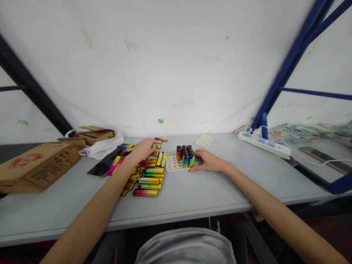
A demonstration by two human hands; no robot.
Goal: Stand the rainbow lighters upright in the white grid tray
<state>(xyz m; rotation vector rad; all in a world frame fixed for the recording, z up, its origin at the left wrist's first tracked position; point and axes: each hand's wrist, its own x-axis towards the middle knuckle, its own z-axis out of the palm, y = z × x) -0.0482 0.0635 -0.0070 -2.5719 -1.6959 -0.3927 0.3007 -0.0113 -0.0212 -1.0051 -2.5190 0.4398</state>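
Pictured at center frame, right hand [206, 160] with thumb and fingers parted around the right end of a cluster of upright lighters [186, 161] in a pale tray [172, 164]; cannot tell how firmly. Left of center, left hand [145, 146] with fingers bent down at the far edge of a heap of loose lighters [150, 180]; cannot tell whether holding one. By appearances, only partway along: right part of the tray filled, rows of holes showing on its left, plenty of lighters lying flat beside it. Behind, right of center, a second tray [204, 140]. All on a gray bench [220, 198], with a power strip [264, 144] at right and a white bag [106, 146], dark flat panel [100, 167] and cardboard boxes [35, 165] at left. Across the top, a scuffed white wall [176, 73]; upper right, blue metal bars [291, 62].
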